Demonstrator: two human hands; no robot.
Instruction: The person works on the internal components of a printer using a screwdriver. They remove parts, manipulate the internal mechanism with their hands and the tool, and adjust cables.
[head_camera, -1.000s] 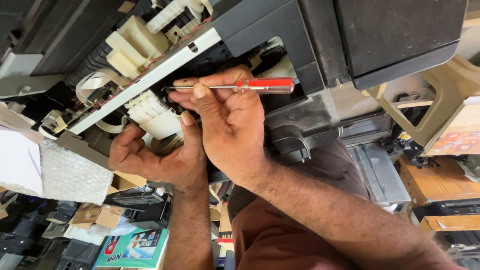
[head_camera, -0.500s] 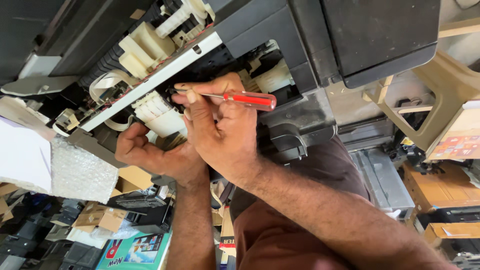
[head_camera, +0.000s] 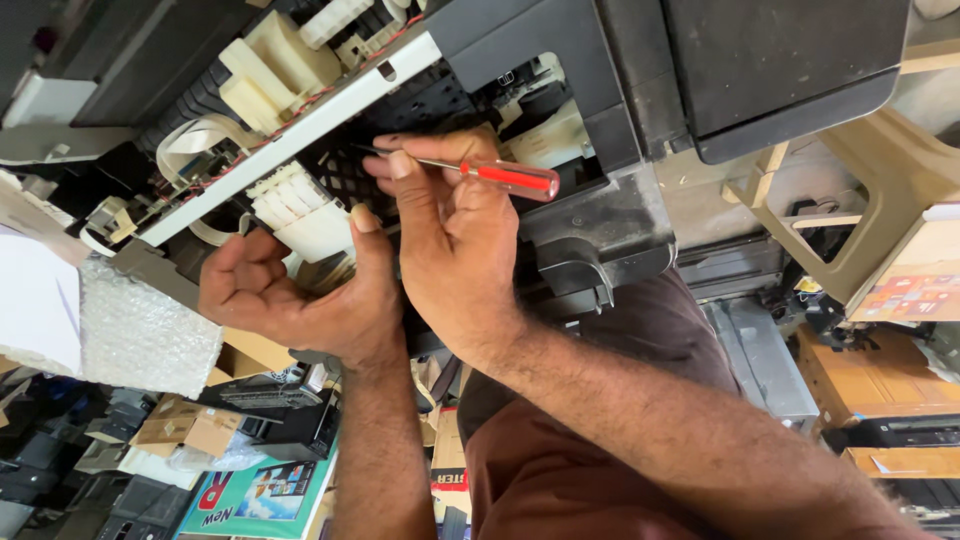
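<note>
A person works on an opened black plastic printer held at chest height. The right hand pinches a slim screwdriver with a clear red plastic handle between thumb and fingertips, its thin metal shaft pointing left into the dark interior beneath a white metal rail. The left hand cups upward, thumb pressed beside a white ribbed plastic block, gripping nothing closed. For this step, the shaft should stay in line with the screw, pressed firmly, while the left hand steadies the body; the tip itself is hidden.
</note>
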